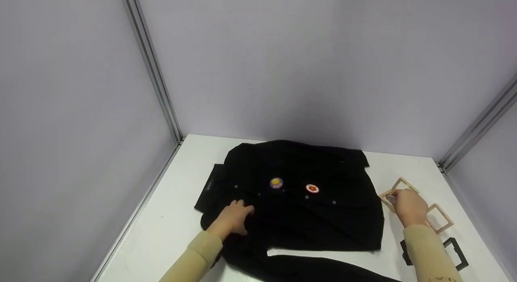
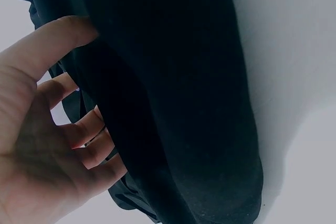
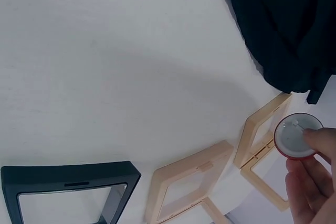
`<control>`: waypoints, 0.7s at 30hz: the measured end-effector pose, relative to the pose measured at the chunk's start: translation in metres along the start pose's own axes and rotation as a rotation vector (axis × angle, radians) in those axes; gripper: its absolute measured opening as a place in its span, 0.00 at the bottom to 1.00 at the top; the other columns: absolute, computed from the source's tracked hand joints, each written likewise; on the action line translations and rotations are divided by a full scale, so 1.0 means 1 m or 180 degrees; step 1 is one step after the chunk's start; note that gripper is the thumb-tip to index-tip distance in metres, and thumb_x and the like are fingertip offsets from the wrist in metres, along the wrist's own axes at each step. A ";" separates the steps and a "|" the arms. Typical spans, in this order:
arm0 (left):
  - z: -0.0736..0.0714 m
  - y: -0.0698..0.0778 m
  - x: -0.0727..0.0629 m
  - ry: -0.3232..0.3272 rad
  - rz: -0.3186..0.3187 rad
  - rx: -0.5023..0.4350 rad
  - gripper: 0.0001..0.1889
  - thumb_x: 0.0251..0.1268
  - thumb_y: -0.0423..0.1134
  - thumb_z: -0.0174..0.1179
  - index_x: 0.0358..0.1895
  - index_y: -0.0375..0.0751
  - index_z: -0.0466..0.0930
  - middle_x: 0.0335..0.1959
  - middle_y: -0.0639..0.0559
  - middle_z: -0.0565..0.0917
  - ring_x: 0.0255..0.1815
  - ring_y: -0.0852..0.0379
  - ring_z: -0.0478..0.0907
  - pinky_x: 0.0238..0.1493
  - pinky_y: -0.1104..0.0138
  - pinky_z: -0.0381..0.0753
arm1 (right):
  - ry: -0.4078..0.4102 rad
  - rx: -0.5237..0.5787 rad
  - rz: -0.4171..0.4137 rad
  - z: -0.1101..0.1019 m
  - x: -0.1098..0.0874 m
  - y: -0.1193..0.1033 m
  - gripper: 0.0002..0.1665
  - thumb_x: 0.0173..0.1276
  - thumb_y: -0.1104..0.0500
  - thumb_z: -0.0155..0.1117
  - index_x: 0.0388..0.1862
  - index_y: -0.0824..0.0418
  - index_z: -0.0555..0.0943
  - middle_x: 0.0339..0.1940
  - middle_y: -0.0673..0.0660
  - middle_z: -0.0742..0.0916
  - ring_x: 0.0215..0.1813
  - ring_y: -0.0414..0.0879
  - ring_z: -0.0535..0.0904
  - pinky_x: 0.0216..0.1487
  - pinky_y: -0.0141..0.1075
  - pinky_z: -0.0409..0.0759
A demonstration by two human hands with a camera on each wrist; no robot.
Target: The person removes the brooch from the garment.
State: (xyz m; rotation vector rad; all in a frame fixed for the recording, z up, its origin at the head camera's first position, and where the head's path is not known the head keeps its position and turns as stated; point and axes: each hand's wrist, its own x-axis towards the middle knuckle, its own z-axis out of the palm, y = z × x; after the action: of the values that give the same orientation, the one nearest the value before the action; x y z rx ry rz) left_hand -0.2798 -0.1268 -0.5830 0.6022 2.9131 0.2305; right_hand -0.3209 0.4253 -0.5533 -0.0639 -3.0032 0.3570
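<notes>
A black long-sleeved garment lies spread on the white table. Two round badges sit on its front: a purple one with a yellow design and a white one with a red flower. My left hand rests on the garment's left part with fingers spread; in the left wrist view its thumb touches the dark cloth and the fingertips are partly hidden by it. Out to the right, my right hand pinches a round pin badge between thumb and fingers, its pale back with the pin showing in the right wrist view.
Beneath and beside my right hand stands an opened light-wood-coloured frame case. A second pale frame and a black frame lie nearer me. One sleeve stretches along the table's front. Grey walls enclose the table.
</notes>
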 end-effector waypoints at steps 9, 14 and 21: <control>0.000 -0.001 -0.001 0.0014 -0.0015 -0.0011 0.32 0.42 0.43 0.86 0.55 0.49 0.84 0.53 0.40 0.82 0.53 0.41 0.79 0.53 0.47 0.86 | 0.0297 0.0041 -0.0013 0.002 0.003 0.004 0.14 0.74 0.59 0.68 0.37 0.70 0.90 0.33 0.72 0.90 0.31 0.67 0.86 0.29 0.60 0.80; 0.000 -0.001 -0.002 0.0055 0.0016 -0.0008 0.32 0.42 0.43 0.86 0.55 0.48 0.84 0.52 0.41 0.82 0.52 0.42 0.79 0.52 0.47 0.86 | 0.0175 0.0015 0.0010 0.002 0.006 0.003 0.10 0.72 0.61 0.69 0.34 0.68 0.89 0.32 0.69 0.91 0.30 0.63 0.86 0.30 0.58 0.81; -0.001 0.000 -0.003 0.0094 0.0058 0.0050 0.31 0.42 0.44 0.86 0.53 0.49 0.84 0.47 0.43 0.82 0.48 0.45 0.79 0.50 0.48 0.86 | 0.0108 -0.0147 -0.0044 0.003 0.007 0.008 0.06 0.70 0.68 0.66 0.36 0.70 0.88 0.38 0.73 0.91 0.35 0.70 0.88 0.31 0.61 0.84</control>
State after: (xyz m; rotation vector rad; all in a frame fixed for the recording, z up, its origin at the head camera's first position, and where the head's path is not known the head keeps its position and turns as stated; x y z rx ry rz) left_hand -0.2771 -0.1280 -0.5820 0.6333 2.9414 0.2207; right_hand -0.3280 0.4328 -0.5570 -0.0528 -2.9769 0.2822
